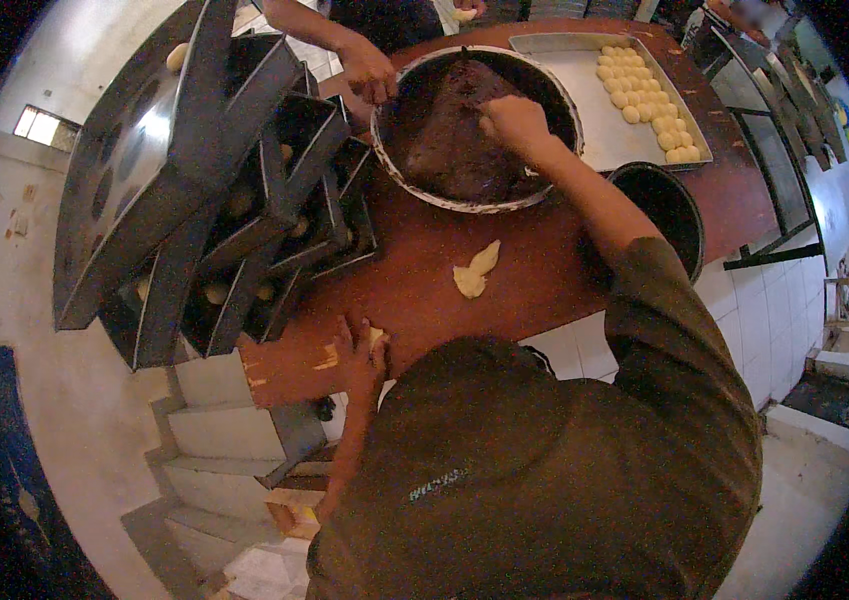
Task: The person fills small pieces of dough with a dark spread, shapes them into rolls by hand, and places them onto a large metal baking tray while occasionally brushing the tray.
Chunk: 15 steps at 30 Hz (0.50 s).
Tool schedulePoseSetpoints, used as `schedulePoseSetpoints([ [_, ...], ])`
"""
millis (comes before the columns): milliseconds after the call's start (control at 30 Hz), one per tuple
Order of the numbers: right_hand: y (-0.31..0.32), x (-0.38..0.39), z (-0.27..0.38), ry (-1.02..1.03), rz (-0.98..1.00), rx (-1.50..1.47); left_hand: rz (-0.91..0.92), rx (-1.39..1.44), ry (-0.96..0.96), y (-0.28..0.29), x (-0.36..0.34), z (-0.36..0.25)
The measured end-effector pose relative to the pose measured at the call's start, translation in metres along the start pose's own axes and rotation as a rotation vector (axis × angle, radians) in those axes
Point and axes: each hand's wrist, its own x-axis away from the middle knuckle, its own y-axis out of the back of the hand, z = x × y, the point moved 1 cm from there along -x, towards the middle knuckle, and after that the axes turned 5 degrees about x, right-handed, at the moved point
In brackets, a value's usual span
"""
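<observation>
My right hand (516, 125) reaches over a wide round tub (479, 208) heaped with dark brown paste (444, 130). Its fingers are curled against the paste, and what is between them is hidden. Low on the left, my left hand (362, 350) is over the near edge of the red-brown table (394, 275), with a small piece of pale dough (376, 337) held in it. Two flattened dough pieces (470, 281) lie overlapping on the table between me and the tub.
Stacked dark metal pans (194, 200) stand at the left, some holding dough balls. Across the table, another person's hand (371, 72) is at the tub's rim. A tray (584, 140) carries rows of dough balls (644, 95). A black bucket (679, 205) stands under my right arm.
</observation>
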Motion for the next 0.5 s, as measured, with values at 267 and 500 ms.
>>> schedulePoseSetpoints([
  [267, 0.037, 0.032, 0.007, 0.126, -0.019, -0.154, 0.123, 0.283, 0.0, -0.002, 0.017, 0.035],
  [500, 0.005, 0.034, 0.038, 0.194, -0.041, 0.083, 0.027, 0.735, 0.321, 0.007, 0.024, 0.05],
])
